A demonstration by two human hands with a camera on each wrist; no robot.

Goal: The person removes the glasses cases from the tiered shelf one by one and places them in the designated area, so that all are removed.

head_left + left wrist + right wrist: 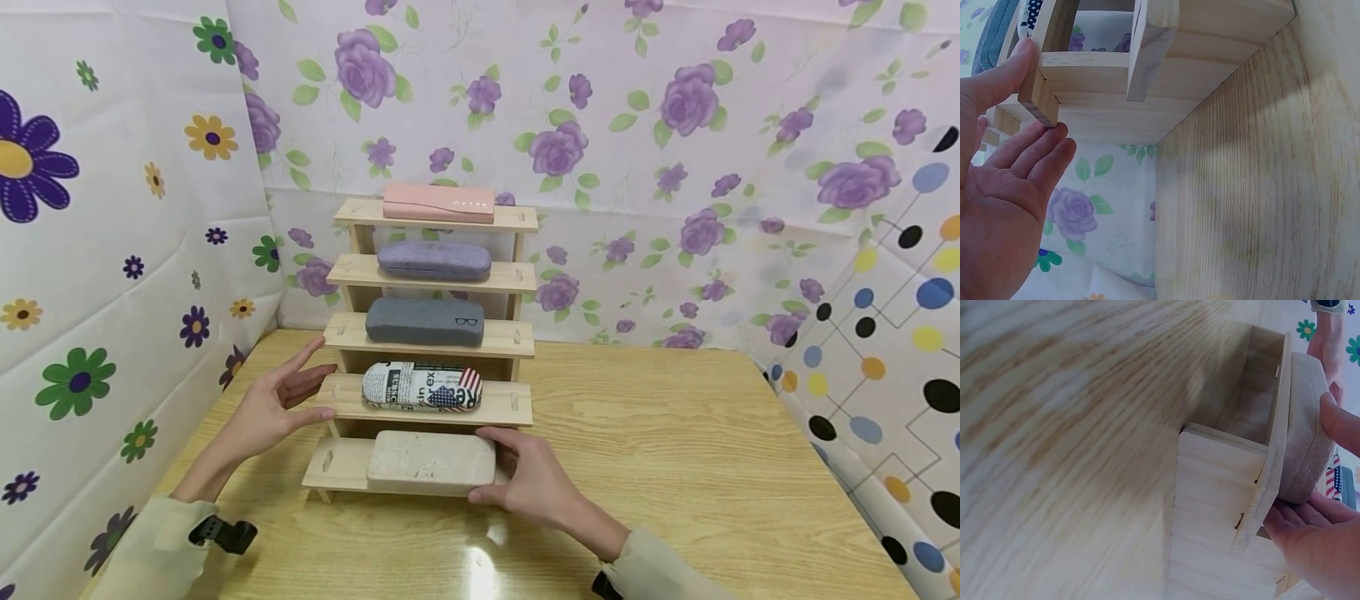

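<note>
Five glasses cases sit one per step on a light wooden stepped rack (341, 463). My right hand (540, 479) grips the right end of the off-white glasses case (427, 460) on the lowest step, thumb at the front and fingers behind. In the right wrist view this case (1305, 431) lies along the step board. My left hand (262, 408) holds the rack's left side at the second step from the bottom, its thumb at the front edge. Fingertips (1060, 130) meet the end of that board in the left wrist view.
Higher up are a newspaper-print case (420, 387), a grey-blue case (423, 322), a purple case (433, 260) and a pink case (438, 203). The rack stands on a wood-grain table (660, 450). Flowered cloth (600, 100) hangs behind, with patterned cloths at both sides.
</note>
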